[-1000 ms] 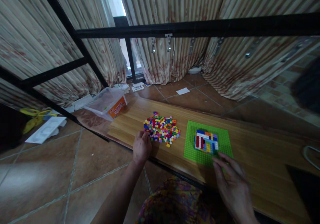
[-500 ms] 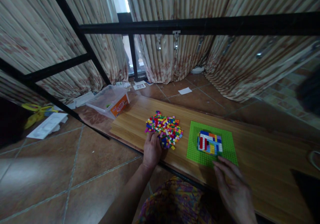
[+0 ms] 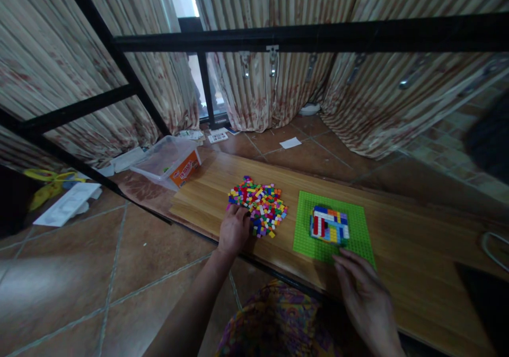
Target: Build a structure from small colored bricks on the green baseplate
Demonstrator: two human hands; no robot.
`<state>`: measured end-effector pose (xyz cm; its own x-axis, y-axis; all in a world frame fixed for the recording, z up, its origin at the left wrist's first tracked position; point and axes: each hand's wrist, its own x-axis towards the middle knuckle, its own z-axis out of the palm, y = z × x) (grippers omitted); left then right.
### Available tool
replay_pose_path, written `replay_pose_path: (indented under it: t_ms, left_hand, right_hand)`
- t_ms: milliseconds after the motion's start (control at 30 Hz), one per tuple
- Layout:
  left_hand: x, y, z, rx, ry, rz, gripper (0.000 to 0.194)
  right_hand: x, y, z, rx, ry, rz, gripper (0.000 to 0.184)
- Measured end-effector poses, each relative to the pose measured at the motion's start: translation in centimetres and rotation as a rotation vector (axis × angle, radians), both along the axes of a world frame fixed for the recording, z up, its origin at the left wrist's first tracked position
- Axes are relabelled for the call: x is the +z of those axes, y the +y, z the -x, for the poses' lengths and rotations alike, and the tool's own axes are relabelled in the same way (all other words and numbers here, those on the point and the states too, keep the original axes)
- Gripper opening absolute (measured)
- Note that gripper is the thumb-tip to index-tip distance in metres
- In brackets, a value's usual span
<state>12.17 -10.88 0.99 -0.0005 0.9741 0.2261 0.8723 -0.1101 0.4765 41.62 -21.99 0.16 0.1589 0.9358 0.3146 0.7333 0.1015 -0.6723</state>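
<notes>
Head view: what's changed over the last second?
The left hand has shifted rightward along the near edge of the brick pile; whether it grips a brick is hidden. The right hand stays by the near right corner of the brick build. The build, green baseplate and clear box kept their places.

- The little loose bricks (image 3: 260,203) are red, yellow, blue, green, pink, orange and white, all mixed up.
- The flat board (image 3: 304,237) is bright green.
- The brick shape (image 3: 331,220) on it is blue, white, orange and yellow, with red and white stripes.
- The wood surface (image 3: 401,235) is brown.
- The curtains (image 3: 294,4) are cream with brown stripes.
- The box label (image 3: 186,167) is orange.
</notes>
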Motion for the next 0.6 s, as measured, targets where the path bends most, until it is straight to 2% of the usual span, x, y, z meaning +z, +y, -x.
replay_pose_path:
  t_ms: [167,300,400,467,533,600]
  left_hand:
    - [0.6,0.1,0.4,0.027,-0.006,0.032,0.012]
    - [2.6,-1.2,-0.2,0.112,-0.183,0.052,0.012]
    - [4.3,-3.2,-2.0,0.051,-0.510,0.182,0.020]
    - [4.8,-4.9,-4.0,-0.065,-0.765,0.333,0.023]
    - [4.6,-6.4,-6.1,-0.135,-1.056,0.543,0.025]
    - [4.1,-7.7,-8.0,-0.140,-1.331,0.783,0.029]
  right_hand:
    - [-0.1,0.0,-0.1,-0.007,0.039,0.001,0.028]
    - [0.9,0.1,1.0,0.006,0.065,-0.003,0.026]
    - [2.3,0.2,2.9,0.064,0.116,0.008,0.023]
    - [3.2,0.1,4.4,0.129,0.147,0.026,0.022]
    - [3.9,-0.1,5.6,0.193,0.183,0.031,0.023]
    - [4.2,-0.2,6.3,0.233,0.216,0.009,0.025]
